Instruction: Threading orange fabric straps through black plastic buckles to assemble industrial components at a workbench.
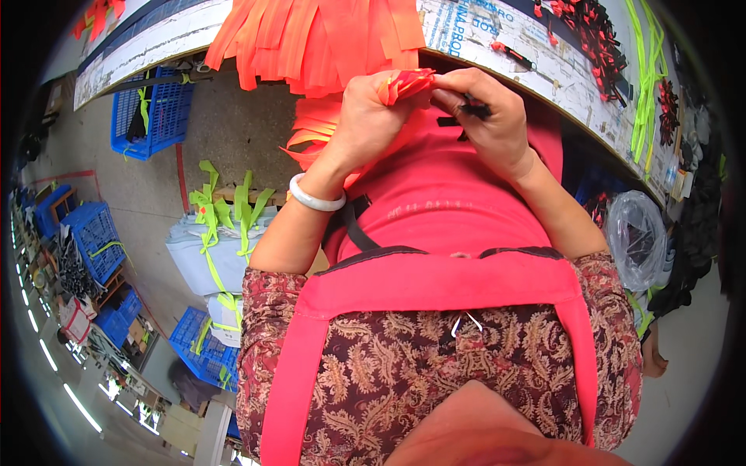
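My left hand (367,123) is closed round a bunch of orange fabric strips (408,84), whose folded ends stick out toward the right. More orange strips (312,130) hang below and to the left of that wrist. Close beside it, my right hand (497,128) pinches at the ends of the bunch with thumb and forefinger. A small black piece (475,110), of a kind I cannot make out, is tucked in the right hand's curled fingers. Just beyond both hands, a thick layer of orange strips (318,39) drapes over the table's near edge.
The white worktable (443,39) curves across the front. Black-and-red pieces (583,39) and lime-green straps (643,85) lie on its right. Blue crates (151,116) and a light-blue stack tied with green straps (190,252) stand on the left floor. A clear plastic bag (636,241) is at right.
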The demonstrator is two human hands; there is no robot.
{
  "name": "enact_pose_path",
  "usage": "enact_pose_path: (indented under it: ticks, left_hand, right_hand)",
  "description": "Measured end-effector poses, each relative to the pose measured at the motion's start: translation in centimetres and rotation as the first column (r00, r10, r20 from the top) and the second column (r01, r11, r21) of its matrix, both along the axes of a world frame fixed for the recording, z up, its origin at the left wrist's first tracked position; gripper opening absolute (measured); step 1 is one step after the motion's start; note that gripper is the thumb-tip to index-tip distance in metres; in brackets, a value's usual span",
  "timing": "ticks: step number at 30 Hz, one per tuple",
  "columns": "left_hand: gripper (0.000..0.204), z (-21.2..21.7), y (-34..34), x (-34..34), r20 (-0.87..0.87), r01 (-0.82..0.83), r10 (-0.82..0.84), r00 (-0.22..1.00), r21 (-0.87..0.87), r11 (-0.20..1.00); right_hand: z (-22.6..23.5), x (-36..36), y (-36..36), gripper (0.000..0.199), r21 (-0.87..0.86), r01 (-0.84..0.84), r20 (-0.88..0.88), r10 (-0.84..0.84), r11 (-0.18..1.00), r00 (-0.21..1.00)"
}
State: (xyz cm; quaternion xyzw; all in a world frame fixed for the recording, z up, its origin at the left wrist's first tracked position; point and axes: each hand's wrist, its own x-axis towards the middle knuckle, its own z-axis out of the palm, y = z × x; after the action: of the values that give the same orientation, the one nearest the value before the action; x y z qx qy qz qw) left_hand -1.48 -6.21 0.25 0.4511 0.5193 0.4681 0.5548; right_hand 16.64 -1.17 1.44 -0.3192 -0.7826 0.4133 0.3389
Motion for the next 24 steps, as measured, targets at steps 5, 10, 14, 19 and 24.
enact_pose_path:
  ticks: [5, 10, 14, 19, 24]
  left_hand:
    - [0.009, 0.4, 0.1, 0.0, 0.031, -0.011, 0.011, 0.999, 0.006, 1.0]
    - [0.014, -0.8, 0.0, 0.2, 0.031, 0.006, -0.01, 0.999, 0.129, 0.992]
    - [0.017, -1.2, 0.1, 0.0, -0.066, 0.042, -0.035, 0.997, 0.105, 0.994]
    - [0.015, -1.8, -0.2, 0.1, 0.037, -0.012, 0.008, 0.999, 0.106, 0.994]
    - [0.012, -1.3, -0.2, 0.3, 0.06, -0.081, 0.076, 0.995, 0.083, 0.993]
  right_hand:
    - [0.7, -0.2, -0.4, 0.022, -0.687, 0.021, -0.153, -0.173, 0.727, 0.973]
    - [0.6, -0.1, -0.3, 0.019, -0.652, 0.044, -0.081, -0.128, 0.757, 0.989]
    - [0.1, 0.1, 0.1, 0.017, -0.165, -0.032, -0.034, 0.026, 0.986, 0.999]
    - [-0.1, 0.1, 0.3, 0.018, -0.13, -0.054, 0.054, 0.061, 0.99, 0.997]
    - [-0.5, -0.7, -1.0, 0.026, -0.488, 0.066, -0.071, -0.115, 0.87, 0.991]
